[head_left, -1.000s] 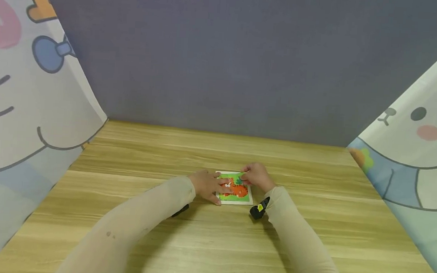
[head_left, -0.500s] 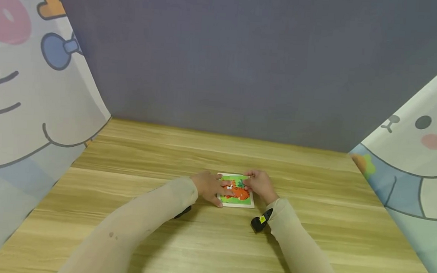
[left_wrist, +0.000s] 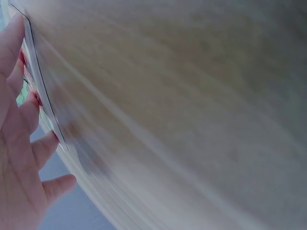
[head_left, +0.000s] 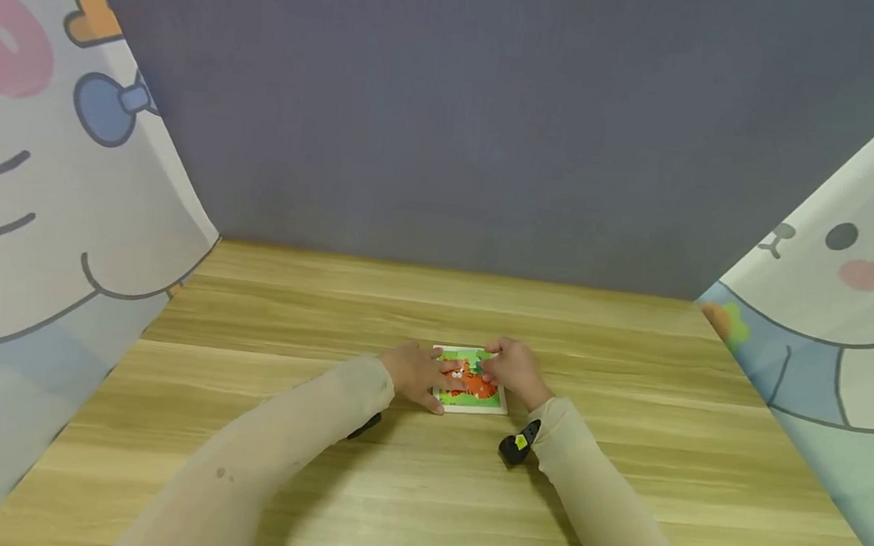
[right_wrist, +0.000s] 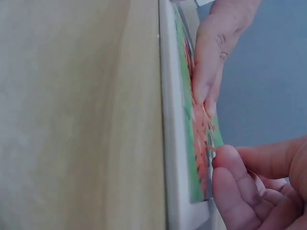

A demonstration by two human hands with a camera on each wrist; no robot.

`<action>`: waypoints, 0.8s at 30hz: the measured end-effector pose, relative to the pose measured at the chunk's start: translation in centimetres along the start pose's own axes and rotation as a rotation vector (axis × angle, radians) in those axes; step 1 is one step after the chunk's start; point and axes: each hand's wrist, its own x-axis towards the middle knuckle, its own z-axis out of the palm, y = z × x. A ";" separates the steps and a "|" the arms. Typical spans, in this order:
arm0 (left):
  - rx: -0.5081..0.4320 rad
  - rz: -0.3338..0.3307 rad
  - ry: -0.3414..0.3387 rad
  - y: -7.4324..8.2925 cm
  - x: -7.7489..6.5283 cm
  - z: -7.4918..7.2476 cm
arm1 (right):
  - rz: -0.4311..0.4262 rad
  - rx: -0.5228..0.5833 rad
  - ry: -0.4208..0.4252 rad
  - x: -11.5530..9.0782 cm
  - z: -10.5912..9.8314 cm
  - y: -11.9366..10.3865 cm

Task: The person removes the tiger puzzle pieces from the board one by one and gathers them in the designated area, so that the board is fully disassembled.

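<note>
A small flat picture puzzle [head_left: 485, 403] with an orange tiger on green and a white border lies on the wooden table. My left hand [head_left: 414, 376] rests spread over its left part, fingers straight across the tiger. At the upper right of the puzzle, my right hand [head_left: 517, 371] pinches between thumb and fingers. The right wrist view shows a thin pale edge of a puzzle piece [right_wrist: 210, 148] at those fingertips, tilted up from the picture; most of it is hidden. In the left wrist view, fingers [left_wrist: 45, 148] of the left hand lie along the puzzle's edge.
The wooden table [head_left: 409, 488] spreads around the puzzle. A dark grey panel [head_left: 454, 124] stands behind it, with cartoon-printed sheets [head_left: 57, 225] at the left and right sides. A black wrist camera [head_left: 516, 449] sits below the right hand.
My right hand has come slightly toward me over the puzzle's upper right, still pinching. The left hand stays spread on the picture. The head view has shifted a little.
</note>
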 end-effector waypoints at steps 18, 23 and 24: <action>-0.036 0.010 -0.006 -0.2 0.2 0.4 | 0.099 0.172 -0.189 2.3 -1.6 1.4; -0.042 0.016 0.014 -0.2 0.1 0.4 | 0.085 0.091 -0.184 3.0 -1.8 1.4; -0.045 0.014 0.015 -0.2 0.0 0.4 | 0.081 0.085 -0.188 3.1 -1.8 1.3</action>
